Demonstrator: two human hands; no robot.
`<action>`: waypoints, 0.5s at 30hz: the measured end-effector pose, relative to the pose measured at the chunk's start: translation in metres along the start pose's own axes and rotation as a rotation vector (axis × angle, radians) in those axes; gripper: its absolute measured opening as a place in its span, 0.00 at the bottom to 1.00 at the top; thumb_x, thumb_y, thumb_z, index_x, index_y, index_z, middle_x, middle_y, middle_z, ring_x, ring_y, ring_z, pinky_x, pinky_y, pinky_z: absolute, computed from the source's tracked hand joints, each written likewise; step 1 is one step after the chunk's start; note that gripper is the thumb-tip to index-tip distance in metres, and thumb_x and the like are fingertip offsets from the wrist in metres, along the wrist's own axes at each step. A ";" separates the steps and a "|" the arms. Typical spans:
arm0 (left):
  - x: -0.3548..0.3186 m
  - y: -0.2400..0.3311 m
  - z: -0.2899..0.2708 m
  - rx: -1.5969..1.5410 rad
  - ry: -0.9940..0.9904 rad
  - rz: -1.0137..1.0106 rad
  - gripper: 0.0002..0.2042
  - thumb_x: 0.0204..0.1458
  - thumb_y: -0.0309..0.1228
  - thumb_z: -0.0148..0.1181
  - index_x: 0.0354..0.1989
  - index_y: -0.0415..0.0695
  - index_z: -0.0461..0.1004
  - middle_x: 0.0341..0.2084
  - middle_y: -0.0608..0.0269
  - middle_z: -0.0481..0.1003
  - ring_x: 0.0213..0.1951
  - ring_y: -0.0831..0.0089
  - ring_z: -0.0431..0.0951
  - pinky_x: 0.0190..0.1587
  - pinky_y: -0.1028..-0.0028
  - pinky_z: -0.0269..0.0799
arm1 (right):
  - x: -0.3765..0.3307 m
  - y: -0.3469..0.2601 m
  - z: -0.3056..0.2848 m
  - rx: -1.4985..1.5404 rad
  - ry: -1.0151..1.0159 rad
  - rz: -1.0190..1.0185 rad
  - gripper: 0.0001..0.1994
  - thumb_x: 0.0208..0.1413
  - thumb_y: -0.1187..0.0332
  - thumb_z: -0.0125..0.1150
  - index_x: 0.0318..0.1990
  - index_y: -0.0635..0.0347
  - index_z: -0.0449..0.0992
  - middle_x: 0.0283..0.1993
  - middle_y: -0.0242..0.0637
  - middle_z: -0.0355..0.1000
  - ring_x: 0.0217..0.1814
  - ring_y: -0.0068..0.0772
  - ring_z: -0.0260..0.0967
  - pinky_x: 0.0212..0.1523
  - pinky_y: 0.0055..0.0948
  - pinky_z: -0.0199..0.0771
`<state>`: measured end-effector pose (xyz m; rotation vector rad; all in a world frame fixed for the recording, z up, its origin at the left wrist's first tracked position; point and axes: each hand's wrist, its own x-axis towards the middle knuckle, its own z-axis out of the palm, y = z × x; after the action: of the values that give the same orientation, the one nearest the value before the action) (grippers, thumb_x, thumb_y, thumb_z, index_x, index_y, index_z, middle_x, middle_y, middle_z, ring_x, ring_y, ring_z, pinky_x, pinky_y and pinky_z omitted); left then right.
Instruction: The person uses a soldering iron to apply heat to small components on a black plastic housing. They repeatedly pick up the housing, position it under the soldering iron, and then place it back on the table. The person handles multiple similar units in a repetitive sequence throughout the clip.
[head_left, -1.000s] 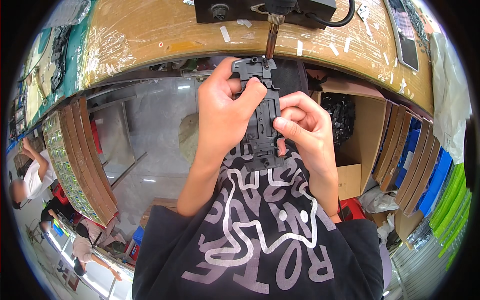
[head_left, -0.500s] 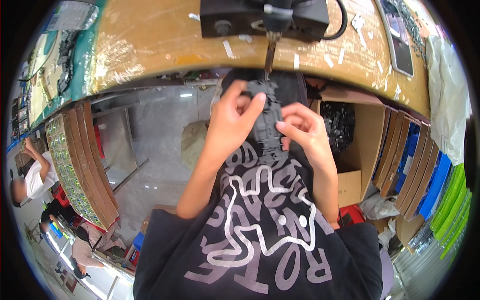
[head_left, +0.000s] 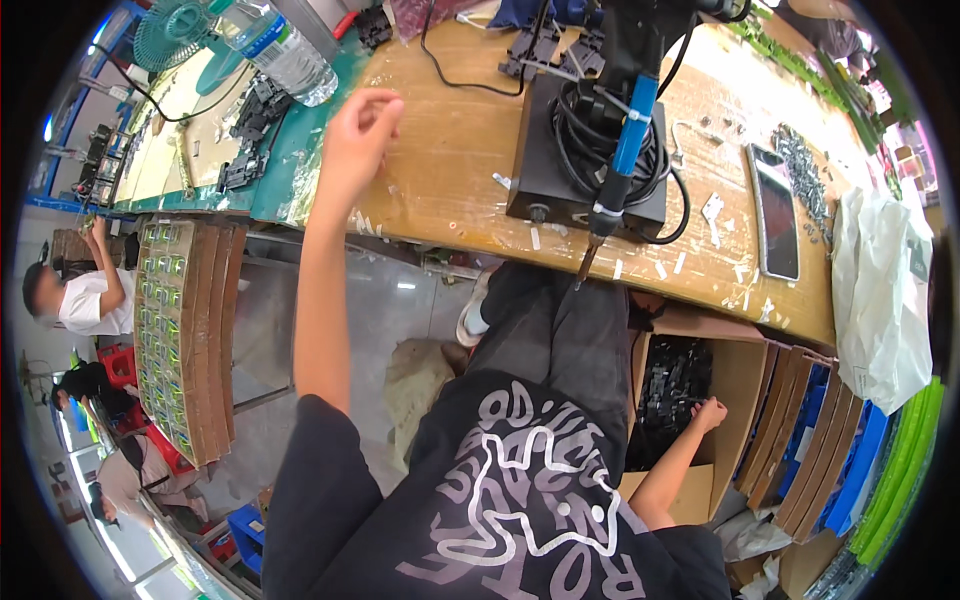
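Observation:
My left hand (head_left: pixel 363 138) is raised over the left part of the wooden table, its fingers curled in toward the thumb. Nothing shows between them. The nearest things to it are a water bottle (head_left: pixel 290 62) and a row of black plastic parts (head_left: pixel 257 110) on a green mat. My right hand (head_left: pixel 709 414) reaches down to the right, at a cardboard box (head_left: pixel 735 440) holding a heap of black plastic parts (head_left: pixel 670 385). Its fingers look closed; whether anything is in them is hidden. A blue-and-black electric screwdriver (head_left: pixel 628 145) hangs bit-down at the table's front edge.
Behind the screwdriver sits a black box-shaped unit (head_left: pixel 540 185) with coiled cable. A phone (head_left: pixel 775 215), a pile of screws (head_left: pixel 800 165) and a white plastic bag (head_left: pixel 880 290) lie to the right. Stacked cardboard trays (head_left: pixel 190 340) stand left; other people sit beyond. A green fan (head_left: pixel 170 35) is far left.
Both hands held a black plastic part under the screwdriver bit; now they are apart. My left hand went up and left over the table, my right down to the box. The view has shifted.

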<state>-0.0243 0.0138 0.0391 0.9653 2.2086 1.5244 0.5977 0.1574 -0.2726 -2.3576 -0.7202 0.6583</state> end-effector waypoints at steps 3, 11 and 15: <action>0.050 -0.033 0.002 0.272 0.090 0.192 0.11 0.46 0.35 0.52 0.35 0.42 0.68 0.18 0.67 0.69 0.20 0.76 0.67 0.23 0.78 0.63 | -0.006 -0.037 -0.007 0.320 -0.074 -0.081 0.12 0.47 0.70 0.51 0.39 0.61 0.64 0.29 0.42 0.69 0.21 0.32 0.68 0.16 0.27 0.70; 0.151 -0.064 0.005 1.034 0.366 0.507 0.17 0.42 0.39 0.51 0.37 0.38 0.66 0.36 0.51 0.68 0.41 0.56 0.67 0.40 0.62 0.66 | -0.158 -0.241 -0.079 0.768 0.041 -0.845 0.11 0.51 0.72 0.50 0.42 0.66 0.65 0.31 0.37 0.68 0.25 0.22 0.64 0.24 0.18 0.67; 0.185 -0.076 0.003 0.933 0.185 0.082 0.24 0.42 0.45 0.51 0.38 0.34 0.64 0.40 0.43 0.65 0.43 0.48 0.66 0.45 0.59 0.63 | -0.188 -0.305 -0.078 0.728 -0.182 -1.088 0.11 0.50 0.73 0.51 0.41 0.65 0.66 0.34 0.36 0.68 0.29 0.21 0.65 0.28 0.17 0.67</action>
<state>-0.1859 0.1229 -0.0063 1.1696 3.1073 0.5464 0.4043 0.2199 0.0322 -1.0131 -1.3765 0.4897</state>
